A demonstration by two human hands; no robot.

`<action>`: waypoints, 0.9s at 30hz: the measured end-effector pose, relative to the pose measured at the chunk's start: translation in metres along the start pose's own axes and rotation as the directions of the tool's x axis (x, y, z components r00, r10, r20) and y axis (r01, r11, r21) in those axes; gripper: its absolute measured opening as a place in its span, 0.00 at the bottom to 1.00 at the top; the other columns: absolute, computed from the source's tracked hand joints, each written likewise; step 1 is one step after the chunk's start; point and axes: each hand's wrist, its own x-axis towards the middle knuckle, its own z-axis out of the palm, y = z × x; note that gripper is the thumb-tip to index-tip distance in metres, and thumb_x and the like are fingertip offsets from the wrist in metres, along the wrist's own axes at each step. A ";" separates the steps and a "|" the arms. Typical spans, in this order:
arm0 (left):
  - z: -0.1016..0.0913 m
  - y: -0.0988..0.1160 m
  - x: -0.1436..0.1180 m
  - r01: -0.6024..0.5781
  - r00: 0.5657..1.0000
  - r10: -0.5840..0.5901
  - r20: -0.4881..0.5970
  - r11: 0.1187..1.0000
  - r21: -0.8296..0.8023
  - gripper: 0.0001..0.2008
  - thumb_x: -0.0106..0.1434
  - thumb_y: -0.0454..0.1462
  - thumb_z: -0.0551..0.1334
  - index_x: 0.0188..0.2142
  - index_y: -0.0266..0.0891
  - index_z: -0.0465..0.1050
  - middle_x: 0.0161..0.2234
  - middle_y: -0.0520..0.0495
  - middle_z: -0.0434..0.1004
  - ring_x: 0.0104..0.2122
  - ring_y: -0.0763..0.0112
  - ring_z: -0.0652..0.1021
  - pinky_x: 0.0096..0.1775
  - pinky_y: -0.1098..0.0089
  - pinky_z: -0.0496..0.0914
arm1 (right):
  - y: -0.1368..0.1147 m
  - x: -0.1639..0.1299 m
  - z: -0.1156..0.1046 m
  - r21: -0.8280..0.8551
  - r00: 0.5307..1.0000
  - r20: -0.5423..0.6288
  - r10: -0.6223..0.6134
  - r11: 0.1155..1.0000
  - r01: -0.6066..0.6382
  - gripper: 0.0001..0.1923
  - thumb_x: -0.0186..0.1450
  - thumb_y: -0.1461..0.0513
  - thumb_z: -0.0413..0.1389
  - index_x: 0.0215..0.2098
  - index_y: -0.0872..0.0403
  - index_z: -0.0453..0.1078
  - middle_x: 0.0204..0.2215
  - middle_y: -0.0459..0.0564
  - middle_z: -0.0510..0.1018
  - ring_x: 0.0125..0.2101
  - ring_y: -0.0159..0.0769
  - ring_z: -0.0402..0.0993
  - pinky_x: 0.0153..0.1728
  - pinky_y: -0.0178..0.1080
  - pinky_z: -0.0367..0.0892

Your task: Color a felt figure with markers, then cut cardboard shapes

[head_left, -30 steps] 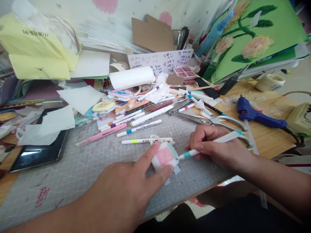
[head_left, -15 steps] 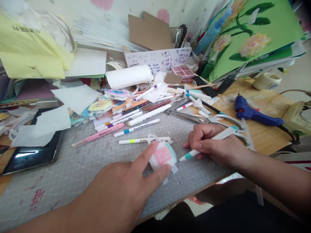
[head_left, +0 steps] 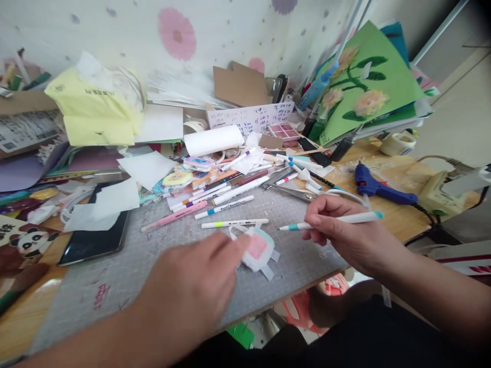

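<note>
A small white craft piece (head_left: 256, 248) with a textured surface, a pink square and a teal patch lies over the grey cutting mat (head_left: 153, 278). It has a white loop at its top and pale tabs at its lower edge. My left hand (head_left: 195, 276) is blurred, its fingers closed together at the piece's left edge, seemingly pinching it. To the right, my right hand (head_left: 337, 230) grips a white marker (head_left: 355, 219) with teal ends. The marker's tip points left, apart from the piece. A lime-banded marker (head_left: 233, 224) lies just behind the piece.
Several markers, a pink pen (head_left: 174, 216) and paper scraps crowd the mat's back. Scissors (head_left: 297, 194) lie partly behind my right hand. A blue glue gun (head_left: 383, 190) rests at right; a dark tablet (head_left: 95, 237) lies left under paper. The table's front edge is near.
The view has shifted so the scene appears smaller. My left fingers no longer spread over the piece but are drawn together at its left edge. The marker tip has come away from the piece.
</note>
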 end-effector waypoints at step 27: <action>0.004 -0.007 0.022 0.277 0.928 -0.266 0.260 0.961 -0.003 0.33 0.40 0.57 0.71 0.39 0.38 0.71 0.38 0.44 0.67 0.41 0.51 0.70 0.44 0.52 0.65 | 0.018 -0.002 -0.002 0.172 0.996 0.010 0.093 0.981 -0.094 0.04 0.54 0.64 0.63 0.28 0.54 0.74 0.20 0.43 0.75 0.22 0.29 0.69 0.25 0.30 0.61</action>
